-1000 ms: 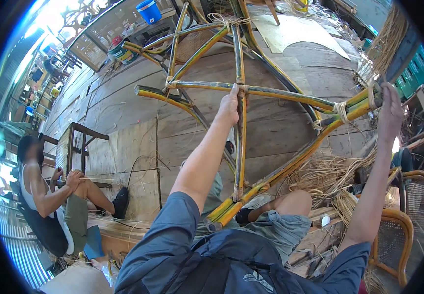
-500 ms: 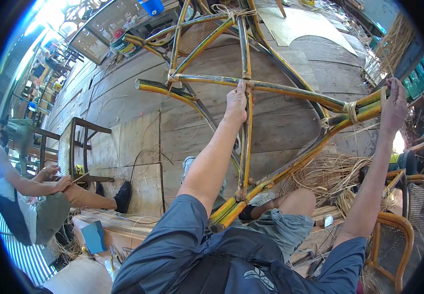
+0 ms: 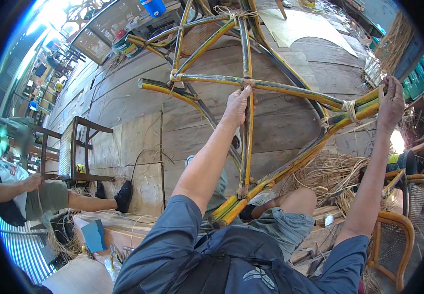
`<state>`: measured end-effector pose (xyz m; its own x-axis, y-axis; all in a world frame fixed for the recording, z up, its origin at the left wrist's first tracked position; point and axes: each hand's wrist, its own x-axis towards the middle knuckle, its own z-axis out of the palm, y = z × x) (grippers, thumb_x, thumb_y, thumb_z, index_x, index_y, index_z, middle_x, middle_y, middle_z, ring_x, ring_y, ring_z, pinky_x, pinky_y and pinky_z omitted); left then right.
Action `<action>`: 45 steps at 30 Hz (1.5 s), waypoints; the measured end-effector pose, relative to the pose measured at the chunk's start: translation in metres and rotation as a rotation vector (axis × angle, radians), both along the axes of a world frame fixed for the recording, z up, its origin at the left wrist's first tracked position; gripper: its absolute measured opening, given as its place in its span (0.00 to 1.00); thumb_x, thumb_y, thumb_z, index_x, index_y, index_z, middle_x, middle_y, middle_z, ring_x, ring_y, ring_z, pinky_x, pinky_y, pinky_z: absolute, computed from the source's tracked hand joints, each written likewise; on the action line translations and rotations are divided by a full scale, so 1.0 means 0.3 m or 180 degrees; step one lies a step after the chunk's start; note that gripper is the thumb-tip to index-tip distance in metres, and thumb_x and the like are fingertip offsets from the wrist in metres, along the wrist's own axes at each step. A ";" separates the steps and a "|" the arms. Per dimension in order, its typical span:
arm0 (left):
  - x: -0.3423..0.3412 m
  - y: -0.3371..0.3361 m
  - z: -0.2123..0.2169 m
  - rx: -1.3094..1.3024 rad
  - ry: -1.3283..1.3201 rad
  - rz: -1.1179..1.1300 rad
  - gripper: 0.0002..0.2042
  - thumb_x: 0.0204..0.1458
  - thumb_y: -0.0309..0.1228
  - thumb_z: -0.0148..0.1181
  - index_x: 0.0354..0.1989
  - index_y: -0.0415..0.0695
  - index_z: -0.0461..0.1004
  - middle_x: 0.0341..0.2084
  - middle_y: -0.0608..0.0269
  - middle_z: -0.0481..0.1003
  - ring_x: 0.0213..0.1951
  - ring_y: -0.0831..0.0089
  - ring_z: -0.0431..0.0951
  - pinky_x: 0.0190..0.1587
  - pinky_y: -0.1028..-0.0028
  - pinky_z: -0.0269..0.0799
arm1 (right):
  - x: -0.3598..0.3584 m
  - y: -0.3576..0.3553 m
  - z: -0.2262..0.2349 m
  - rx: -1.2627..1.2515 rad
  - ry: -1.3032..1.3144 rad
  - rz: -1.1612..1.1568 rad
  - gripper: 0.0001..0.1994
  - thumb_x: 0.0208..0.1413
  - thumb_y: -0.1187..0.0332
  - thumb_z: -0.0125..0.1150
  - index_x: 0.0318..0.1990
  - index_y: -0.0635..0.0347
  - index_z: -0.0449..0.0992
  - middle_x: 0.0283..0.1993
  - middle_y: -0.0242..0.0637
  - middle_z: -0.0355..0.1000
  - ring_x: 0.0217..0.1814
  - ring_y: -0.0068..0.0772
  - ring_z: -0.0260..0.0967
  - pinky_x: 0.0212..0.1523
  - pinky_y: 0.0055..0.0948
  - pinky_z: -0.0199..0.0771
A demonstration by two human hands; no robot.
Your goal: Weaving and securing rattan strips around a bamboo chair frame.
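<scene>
Left grip (image 3: pixel 238 105) lower, lettered bucket (image 3: pixel 126 47) beyond

Frame (image 3: pixel 290 90) of mottled yellow-and-black poles, some straight and others curved, reaching from the upper edge to the lower centre of the view. Pale lashings (image 3: pixel 350 110) bind several joints; doubled poles form the right-hand end.

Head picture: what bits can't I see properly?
Yellow-black pole frame: far end cut off by head view's top edge.
Left grip: in head view, most fingers hidden behind thumb and frame.
Seated co-worker: head cut off by head view's left rim.
</scene>
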<state>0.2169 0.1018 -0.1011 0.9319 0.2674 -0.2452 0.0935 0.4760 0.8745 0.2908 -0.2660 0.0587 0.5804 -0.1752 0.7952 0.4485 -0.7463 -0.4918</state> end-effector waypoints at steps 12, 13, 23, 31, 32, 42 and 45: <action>-0.009 -0.029 0.002 0.0260 -0.0106 0.0350 0.11 0.52 0.41 0.53 0.31 0.45 0.69 0.22 0.70 0.70 0.21 0.80 0.69 0.19 0.79 0.63 | -0.019 0.023 0.004 0.0112 -0.0010 -0.0066 0.12 0.59 0.61 0.45 0.42 0.53 0.73 0.39 0.33 0.74 0.44 0.25 0.71 0.42 0.25 0.73; -0.013 -0.025 0.001 0.0268 -0.0090 0.0331 0.12 0.52 0.41 0.53 0.32 0.44 0.70 0.24 0.69 0.71 0.22 0.78 0.69 0.21 0.77 0.65 | -0.023 0.029 0.006 0.0110 -0.0019 -0.0071 0.12 0.59 0.61 0.45 0.42 0.53 0.73 0.39 0.33 0.74 0.44 0.25 0.71 0.42 0.25 0.73; -0.013 -0.001 -0.016 -0.0419 -0.0099 0.0277 0.12 0.52 0.39 0.52 0.33 0.42 0.70 0.25 0.65 0.72 0.23 0.74 0.70 0.23 0.75 0.67 | -0.023 0.023 0.004 0.0201 -0.0018 0.0031 0.13 0.60 0.61 0.44 0.43 0.58 0.73 0.38 0.34 0.73 0.43 0.26 0.70 0.44 0.24 0.70; -0.021 -0.024 0.009 0.0183 -0.0097 0.0406 0.11 0.52 0.39 0.52 0.32 0.43 0.70 0.23 0.67 0.71 0.22 0.76 0.70 0.21 0.76 0.66 | -0.029 0.032 0.017 0.0315 0.0062 0.0007 0.13 0.60 0.61 0.43 0.43 0.55 0.73 0.40 0.33 0.74 0.45 0.25 0.70 0.45 0.25 0.71; -0.024 -0.026 0.013 0.0179 -0.0129 0.0400 0.11 0.51 0.40 0.53 0.31 0.44 0.69 0.22 0.68 0.70 0.20 0.78 0.70 0.20 0.76 0.65 | -0.034 0.031 0.015 0.0323 0.0101 0.0047 0.13 0.60 0.62 0.44 0.43 0.55 0.72 0.40 0.33 0.74 0.45 0.25 0.70 0.45 0.25 0.71; -0.046 0.037 0.006 -0.0328 -0.0116 0.0026 0.10 0.52 0.36 0.52 0.35 0.43 0.70 0.28 0.66 0.72 0.23 0.75 0.70 0.22 0.75 0.68 | -0.093 0.070 0.074 0.0364 0.0343 0.0289 0.12 0.60 0.65 0.45 0.45 0.58 0.72 0.41 0.36 0.72 0.45 0.26 0.70 0.45 0.24 0.70; -0.059 0.012 0.043 -0.0390 -0.0085 0.0020 0.09 0.53 0.36 0.51 0.35 0.43 0.70 0.28 0.66 0.72 0.23 0.75 0.71 0.22 0.75 0.69 | -0.112 0.057 0.099 0.0417 0.0454 0.0310 0.12 0.60 0.65 0.45 0.44 0.60 0.72 0.40 0.35 0.72 0.43 0.25 0.69 0.45 0.23 0.68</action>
<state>0.1990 0.1055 -0.0882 0.9369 0.2428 -0.2514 0.0676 0.5800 0.8118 0.2573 -0.2488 0.0883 0.7046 -0.2092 0.6780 0.4344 -0.6284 -0.6453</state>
